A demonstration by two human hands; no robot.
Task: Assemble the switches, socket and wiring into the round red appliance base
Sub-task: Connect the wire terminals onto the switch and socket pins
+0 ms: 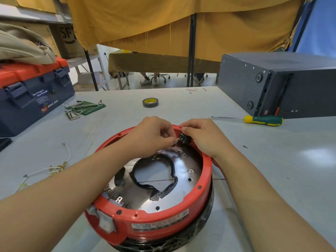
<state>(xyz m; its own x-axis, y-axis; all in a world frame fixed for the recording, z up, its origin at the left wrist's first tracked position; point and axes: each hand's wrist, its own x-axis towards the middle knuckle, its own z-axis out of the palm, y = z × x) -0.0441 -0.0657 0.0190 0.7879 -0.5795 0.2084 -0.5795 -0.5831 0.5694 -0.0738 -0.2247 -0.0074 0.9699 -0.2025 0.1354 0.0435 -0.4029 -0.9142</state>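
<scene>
Blue toolbox, hex keys, tape roll, screwdriver, grey case

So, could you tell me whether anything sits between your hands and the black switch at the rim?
Nothing visible does. The right hand holds the switch at the far rim of the red base, and the left hand pinches something small at its terminals.

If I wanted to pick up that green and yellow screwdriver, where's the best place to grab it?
Probably the thick handle: the screwdriver lies flat on the table, its thin metal shaft pointing left. Come from above, closing fingers across the handle's width; the shaft is thinner and likely harder to hold.
</scene>
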